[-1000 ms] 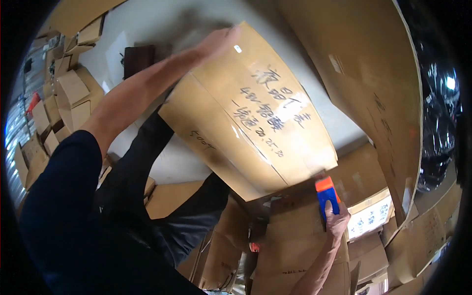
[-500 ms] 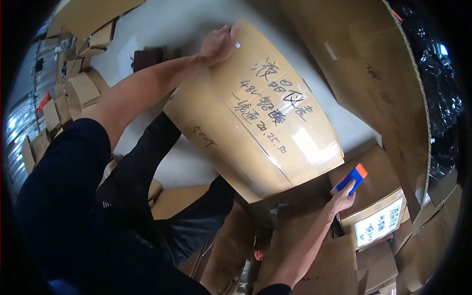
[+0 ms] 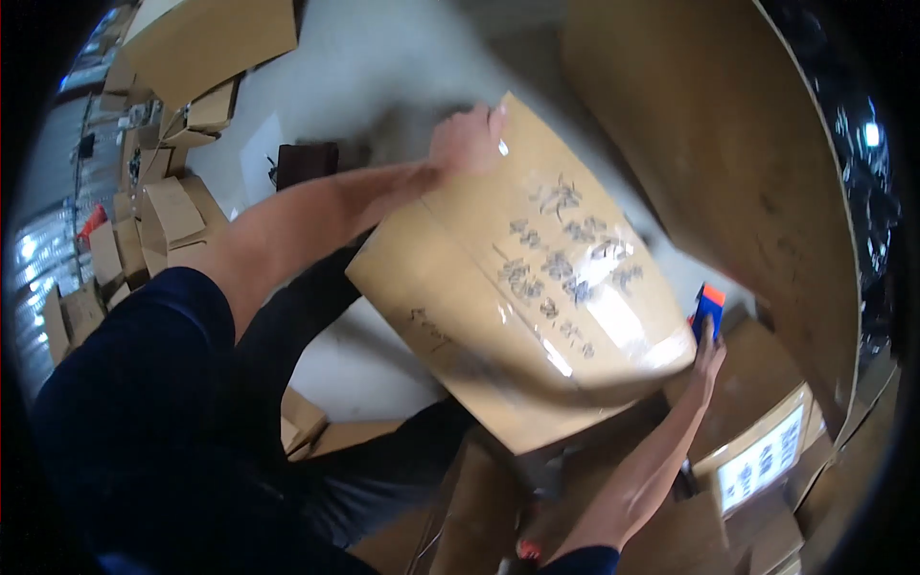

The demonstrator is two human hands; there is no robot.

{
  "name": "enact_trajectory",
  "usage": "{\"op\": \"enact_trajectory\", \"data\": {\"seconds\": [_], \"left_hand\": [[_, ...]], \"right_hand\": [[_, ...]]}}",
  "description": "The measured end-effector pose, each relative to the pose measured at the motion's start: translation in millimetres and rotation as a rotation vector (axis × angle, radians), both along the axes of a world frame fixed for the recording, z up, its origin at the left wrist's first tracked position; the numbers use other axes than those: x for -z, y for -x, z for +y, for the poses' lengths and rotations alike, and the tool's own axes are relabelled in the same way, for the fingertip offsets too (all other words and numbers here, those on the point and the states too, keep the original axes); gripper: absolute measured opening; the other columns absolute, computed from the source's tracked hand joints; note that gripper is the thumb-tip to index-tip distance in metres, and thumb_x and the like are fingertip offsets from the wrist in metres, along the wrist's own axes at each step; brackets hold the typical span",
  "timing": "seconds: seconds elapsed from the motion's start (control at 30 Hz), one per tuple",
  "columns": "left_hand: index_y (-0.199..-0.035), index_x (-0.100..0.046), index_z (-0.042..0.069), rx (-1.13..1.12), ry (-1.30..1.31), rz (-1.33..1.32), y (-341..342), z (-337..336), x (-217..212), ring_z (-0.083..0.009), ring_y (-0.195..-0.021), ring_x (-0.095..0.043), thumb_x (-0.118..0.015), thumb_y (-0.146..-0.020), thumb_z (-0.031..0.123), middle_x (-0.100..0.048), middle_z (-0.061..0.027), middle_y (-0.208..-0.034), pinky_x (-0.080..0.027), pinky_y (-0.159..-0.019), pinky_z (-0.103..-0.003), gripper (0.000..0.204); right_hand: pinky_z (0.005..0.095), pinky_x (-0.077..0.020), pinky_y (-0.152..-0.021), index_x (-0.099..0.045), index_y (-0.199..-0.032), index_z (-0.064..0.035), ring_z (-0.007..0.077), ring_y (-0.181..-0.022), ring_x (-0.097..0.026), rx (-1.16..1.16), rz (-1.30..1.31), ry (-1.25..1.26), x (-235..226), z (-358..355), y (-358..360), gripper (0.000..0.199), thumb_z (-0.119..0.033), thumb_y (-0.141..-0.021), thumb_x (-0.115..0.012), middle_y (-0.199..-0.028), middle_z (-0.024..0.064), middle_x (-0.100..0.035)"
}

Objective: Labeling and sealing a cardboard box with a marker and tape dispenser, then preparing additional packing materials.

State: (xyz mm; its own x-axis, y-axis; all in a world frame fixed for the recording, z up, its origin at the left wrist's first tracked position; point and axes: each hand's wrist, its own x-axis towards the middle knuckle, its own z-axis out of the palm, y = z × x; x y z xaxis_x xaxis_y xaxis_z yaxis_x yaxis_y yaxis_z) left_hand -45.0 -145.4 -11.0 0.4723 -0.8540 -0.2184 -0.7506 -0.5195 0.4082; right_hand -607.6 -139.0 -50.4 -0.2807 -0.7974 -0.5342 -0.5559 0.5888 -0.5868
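Observation:
A large brown carton (image 3: 450, 259) with black handwriting and shiny clear tape is tilted in front of me. My left hand (image 3: 467, 142) is closed on its far upper corner, fingers curled over the edge. At the carton's right corner, my right hand (image 3: 709, 353) grips a blue block-shaped tool with an orange end (image 3: 708, 311). Whether that tool touches the carton, I cannot tell. Blur softens the carton's near edge, and its underside is hidden.
A tall cardboard panel (image 3: 709, 125) rises on the right, with black plastic wrapping (image 3: 867, 211) beyond it. Under my right arm sit more cartons, one bearing a white label (image 3: 762, 460). Opened boxes (image 3: 172, 216) and a dark brown box (image 3: 307, 165) lie to the left.
The carton and my left hand sit lower and farther right in view. My right hand has come up to the carton's right corner, its blue tool now more upright. The whole view has shifted too.

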Motion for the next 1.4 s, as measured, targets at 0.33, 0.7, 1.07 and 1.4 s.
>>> {"op": "enact_trajectory", "data": {"seconds": [0.33,0.7,1.07,1.4], "left_hand": [[-0.123,-0.057,0.001,0.518,0.103,-0.244,67,41,-28,-0.0407,-0.114,-0.059,-0.044,-0.102,0.041,-0.064,-0.0236,-0.120,-0.045,-0.101,-0.051,0.047],[-0.125,-0.065,-0.002,1.285,-0.966,0.207,265,14,-76,-0.0383,-0.126,-0.054,-0.025,-0.103,0.061,-0.060,-0.0247,-0.132,-0.042,-0.107,-0.051,0.078],[-0.122,-0.066,-0.001,1.043,-0.782,0.703,254,24,-52,-0.0369,-0.126,-0.054,-0.030,-0.103,0.061,-0.059,-0.0245,-0.133,-0.041,-0.107,-0.050,0.075],[-0.107,-0.071,-0.001,-0.130,-0.821,1.807,133,99,-98,-0.0188,-0.092,-0.067,-0.069,-0.096,0.028,-0.071,-0.0095,-0.099,-0.056,-0.077,-0.035,0.032]], "right_hand": [[0.0329,-0.0484,-0.068,-0.069,-0.099,0.0033,0.0142,-0.073,-0.057,0.343,-0.118,0.060,-2,222,1,0.048,-0.045,-0.095,-0.067,-0.085,0.0051,-0.066],[0.0296,-0.0523,-0.065,-0.068,-0.108,0.0027,0.0150,-0.074,-0.061,0.490,0.051,0.376,-115,214,-34,0.044,-0.040,-0.099,-0.062,-0.089,0.0080,-0.068],[0.0259,-0.0359,-0.062,-0.052,-0.075,-0.0042,0.0083,-0.070,-0.045,0.498,-0.254,0.462,-156,236,-113,0.040,-0.035,-0.101,-0.054,-0.075,-0.0021,-0.051],[0.0258,-0.0266,-0.053,-0.042,-0.063,-0.0084,0.0043,-0.060,-0.033,0.110,-0.585,0.244,-177,195,-185,0.054,-0.043,-0.096,-0.068,-0.061,-0.0078,-0.039]]}}
